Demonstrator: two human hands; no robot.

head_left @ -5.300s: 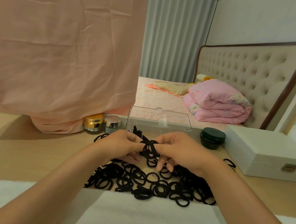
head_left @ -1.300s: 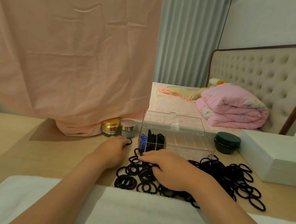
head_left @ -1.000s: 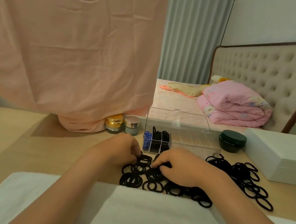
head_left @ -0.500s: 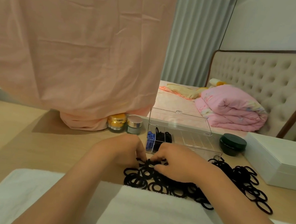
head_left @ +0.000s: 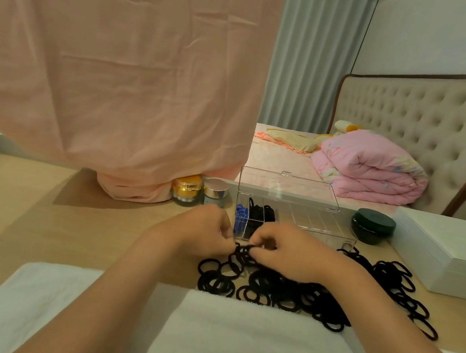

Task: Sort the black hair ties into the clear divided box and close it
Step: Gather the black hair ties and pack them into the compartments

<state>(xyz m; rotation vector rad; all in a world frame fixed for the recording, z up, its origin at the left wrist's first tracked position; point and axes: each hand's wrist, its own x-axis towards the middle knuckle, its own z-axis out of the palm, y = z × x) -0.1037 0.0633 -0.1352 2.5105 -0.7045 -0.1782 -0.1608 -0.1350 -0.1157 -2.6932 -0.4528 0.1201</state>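
Observation:
A pile of black hair ties (head_left: 299,292) spreads over the wooden table in front of me, trailing off to the right. Behind it stands the clear divided box (head_left: 310,218) with its lid (head_left: 287,186) raised; blue ties (head_left: 240,216) fill the leftmost compartment and black ties (head_left: 261,212) the one beside it. My left hand (head_left: 202,232) and my right hand (head_left: 290,253) meet just in front of the box, fingertips pinching a small bunch of black ties (head_left: 242,250) between them above the pile's left end.
A pink cloth (head_left: 121,69) hangs at the back left. A gold jar (head_left: 187,189) and a silver-lidded jar (head_left: 215,192) stand left of the box, a dark green jar (head_left: 372,226) to its right, then a white case (head_left: 450,254). A white towel (head_left: 201,338) lies along the near edge.
My hands came off the pile and drew together, lifting a small bunch of black ties between the fingertips. The view has shifted slightly.

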